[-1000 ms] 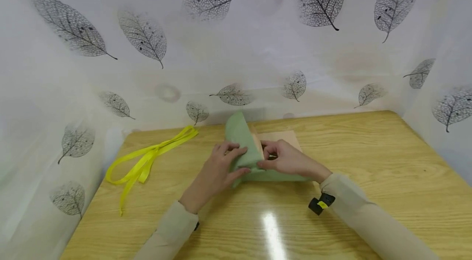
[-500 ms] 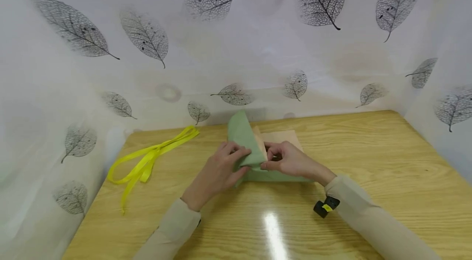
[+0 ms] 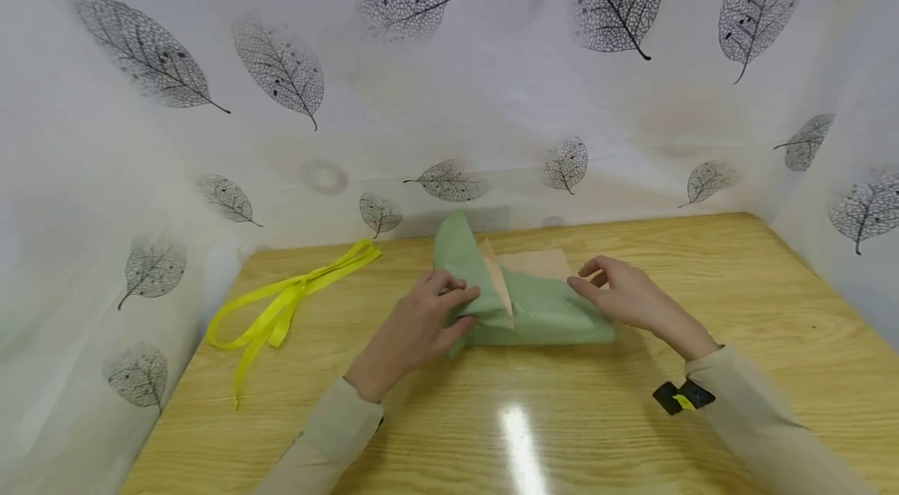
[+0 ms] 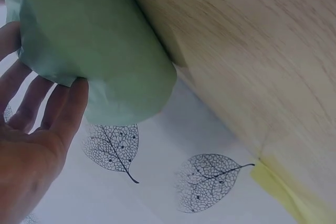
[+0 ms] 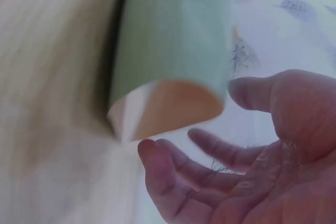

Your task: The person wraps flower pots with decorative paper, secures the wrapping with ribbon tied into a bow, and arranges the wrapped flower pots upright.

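A sheet of green wrapping paper (image 3: 555, 313) with a tan inner side lies folded over on itself at the middle of the table. Its left part stands up in a rounded flap, and a tan edge shows along the fold. My left hand (image 3: 424, 319) holds this folded part, fingers on top and thumb at the front. Fingertips rest against the green paper (image 4: 100, 40) in the left wrist view. My right hand (image 3: 632, 296) is beside the right end, fingers loosely bent and holding nothing. From the right wrist, the end of the paper (image 5: 173, 30) gapes, tan inside.
A looped yellow ribbon (image 3: 281, 300) lies on the wooden table (image 3: 449, 425) to the left. Behind the table hangs a white leaf-printed cloth (image 3: 492, 89), close to the paper's upper flap.
My right hand has let go of the fold and moved right to the paper's right end, uncovering the tan edge and the green front. The left hand stays at the fold.
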Available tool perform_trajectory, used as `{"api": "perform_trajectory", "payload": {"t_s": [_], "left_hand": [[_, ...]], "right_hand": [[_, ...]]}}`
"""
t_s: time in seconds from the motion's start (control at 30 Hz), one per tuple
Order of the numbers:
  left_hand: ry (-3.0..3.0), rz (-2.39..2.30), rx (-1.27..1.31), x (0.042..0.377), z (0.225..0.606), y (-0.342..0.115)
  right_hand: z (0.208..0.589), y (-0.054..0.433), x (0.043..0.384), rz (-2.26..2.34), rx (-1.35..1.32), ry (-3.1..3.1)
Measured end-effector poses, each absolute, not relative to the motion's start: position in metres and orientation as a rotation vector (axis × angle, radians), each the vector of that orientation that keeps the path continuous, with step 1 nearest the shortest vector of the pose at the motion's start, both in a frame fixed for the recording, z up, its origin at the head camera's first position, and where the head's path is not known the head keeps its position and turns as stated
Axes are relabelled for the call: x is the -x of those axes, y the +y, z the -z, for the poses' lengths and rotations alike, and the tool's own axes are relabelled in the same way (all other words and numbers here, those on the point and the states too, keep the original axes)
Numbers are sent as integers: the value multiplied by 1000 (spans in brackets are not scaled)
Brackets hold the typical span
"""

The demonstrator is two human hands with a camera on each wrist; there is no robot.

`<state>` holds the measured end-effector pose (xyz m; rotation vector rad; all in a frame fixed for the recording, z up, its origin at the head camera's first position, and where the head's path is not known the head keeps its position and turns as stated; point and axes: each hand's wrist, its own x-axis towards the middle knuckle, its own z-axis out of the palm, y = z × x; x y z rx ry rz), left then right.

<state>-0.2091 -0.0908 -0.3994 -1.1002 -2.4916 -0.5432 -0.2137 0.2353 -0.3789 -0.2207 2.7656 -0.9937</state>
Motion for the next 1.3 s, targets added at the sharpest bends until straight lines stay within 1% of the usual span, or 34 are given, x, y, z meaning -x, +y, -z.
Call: {"api": "perform_trajectory", "payload": {"t_s": [0.1, 0.2, 0.37, 0.6, 0.77, 0.9, 1.1, 1.3], "left_hand": [[-2493, 548, 1102, 209, 399, -91], [-2495, 555, 1104, 209, 398, -91], [-2493, 555, 1109, 210, 399, -91], [-2469, 542, 1126, 211, 398, -90], [-2478, 548, 1118, 210, 396, -87], [-2501, 547, 1100, 209, 396, -87], [-2506, 565, 1095, 209, 396, -87], [-2510, 583, 1086, 209, 395, -87]], "right_hand": [[386, 250, 210, 1121, 149, 2553], [393, 258, 208, 1312, 134, 2334], [400, 259, 208, 1495, 172, 2319], [416, 247, 220, 1365, 196, 2725], [421, 241, 224, 1273, 179, 2803], [420, 250, 217, 1294, 167, 2645], [415, 281, 207, 1377, 194, 2226], [417, 287, 198, 1390, 289, 2130]]}}
